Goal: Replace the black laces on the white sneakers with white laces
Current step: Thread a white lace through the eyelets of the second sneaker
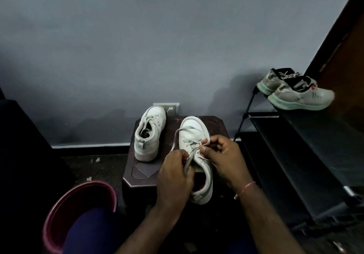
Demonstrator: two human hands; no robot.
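Head view: shoe rack (pixel 295 155) crowds the right edge, red tub (pixel 82 186) sits low left, and the dark counter (pixel 145 167) between them shows bare surface near-left. Second sneaker (pixel 149 133) stands far-left. Near sneaker (pixel 194 131) lies between both hands, left hand (pixel 173 178) gripping the white lace (pixel 189 160), right hand (pixel 222 161) pinching it by the eyelets.

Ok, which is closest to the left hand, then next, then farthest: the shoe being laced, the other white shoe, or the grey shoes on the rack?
1. The sneaker being laced: the left hand holds its lace, right at it.
2. The other white sneaker: on the stool, just left and behind.
3. The grey shoes: far right, up on the rack.
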